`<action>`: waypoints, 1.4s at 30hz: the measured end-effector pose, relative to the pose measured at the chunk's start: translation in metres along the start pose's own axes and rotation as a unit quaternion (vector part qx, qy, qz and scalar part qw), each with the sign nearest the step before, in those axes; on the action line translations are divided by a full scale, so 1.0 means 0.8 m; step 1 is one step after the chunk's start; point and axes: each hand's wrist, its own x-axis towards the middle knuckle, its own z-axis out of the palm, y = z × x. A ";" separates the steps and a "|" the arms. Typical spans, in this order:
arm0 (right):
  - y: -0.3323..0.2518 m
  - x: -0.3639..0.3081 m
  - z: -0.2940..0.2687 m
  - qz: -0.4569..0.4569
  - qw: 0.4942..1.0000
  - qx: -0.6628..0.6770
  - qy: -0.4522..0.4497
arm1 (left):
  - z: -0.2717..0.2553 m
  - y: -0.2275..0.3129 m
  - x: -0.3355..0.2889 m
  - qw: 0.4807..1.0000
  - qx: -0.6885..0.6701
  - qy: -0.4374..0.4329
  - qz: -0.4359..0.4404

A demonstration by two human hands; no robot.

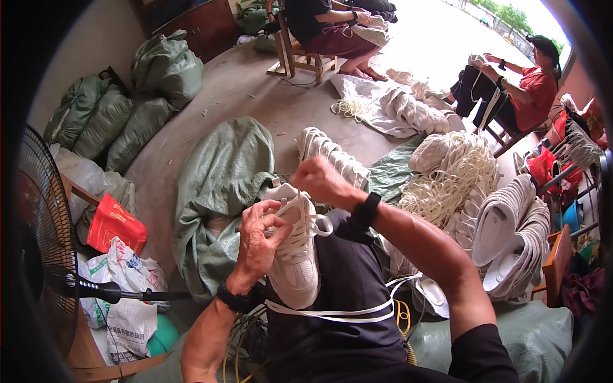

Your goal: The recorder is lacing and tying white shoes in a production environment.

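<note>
A white sneaker (297, 277) rests on my lap, its toe toward me, with white shoelace (295, 246) threaded through its eyelets. Bent around the left side of the shoe's upper, my left hand (257, 237) grips it by the lacing, thumb and forefinger close together. My right hand (322, 182) is closed in a fist above the ankle opening, on the lace near the upper eyelets; the fingertips are partly hidden. One lace loop stands out on the shoe's right side. Long white laces (338, 316) lie across my dark trousers below the toe.
Rows of white shoes (504, 220) and a heap of laces (447, 179) lie to my right. A green sack (223, 166) stands ahead-left, a black fan (48, 249) at far left. Two people sit farther off, a seated person in red (536, 96) among them.
</note>
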 end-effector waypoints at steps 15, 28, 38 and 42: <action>0.157 0.010 -0.044 0.206 0.939 -0.130 0.242 | -0.014 -0.007 -0.002 0.998 -0.034 -0.046 0.005; 0.035 -0.044 -0.031 0.168 0.945 0.117 -0.256 | -0.012 -0.088 -0.022 0.653 -0.615 -0.048 -0.439; 0.036 -0.066 -0.079 0.096 0.943 0.319 -0.002 | -0.033 -0.031 -0.021 0.713 -0.644 -0.032 -0.274; 0.018 -0.059 -0.065 0.062 0.963 0.258 -0.051 | -0.027 -0.016 -0.014 0.683 -0.671 -0.058 -0.282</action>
